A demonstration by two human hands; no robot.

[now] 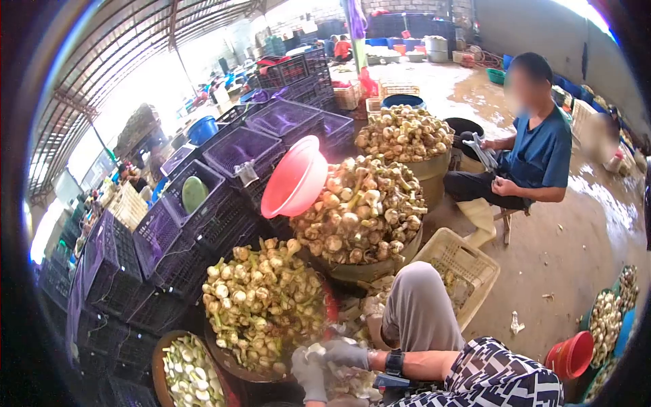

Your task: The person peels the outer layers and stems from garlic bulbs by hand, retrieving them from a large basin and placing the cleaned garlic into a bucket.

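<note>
**Gloved hands at a white bulb beside heaped baskets**

At the bottom edge, the left hand [308,374], in a grey glove, curls its fingers about a white peeled bulb [317,351] that sits at its fingertips. The right hand [347,354], also grey-gloved and with a black wristwatch [395,361] behind it, lies just beside the bulb with fingers bent. The blur hides whether it grips anything. Both hands meet over the near rim of a round basket heaped with pale, green-stalked bulbs [261,305], left of a knee in grey trousers [420,312].

Lower left, touching that basket, stands a round tub of trimmed white bulbs [190,370]. Right of the knee lies a cream plastic lattice crate [468,261], and near the right edge a red plastic bucket [573,354].

Farther off rises a second bulb heap [363,210] with a pink plastic basin [295,178] tilted against it, and stacked purple plastic crates [244,146] stand to its left. Beyond is a third heap [405,132], and beside it a seated person in a blue shirt [546,152].
</note>
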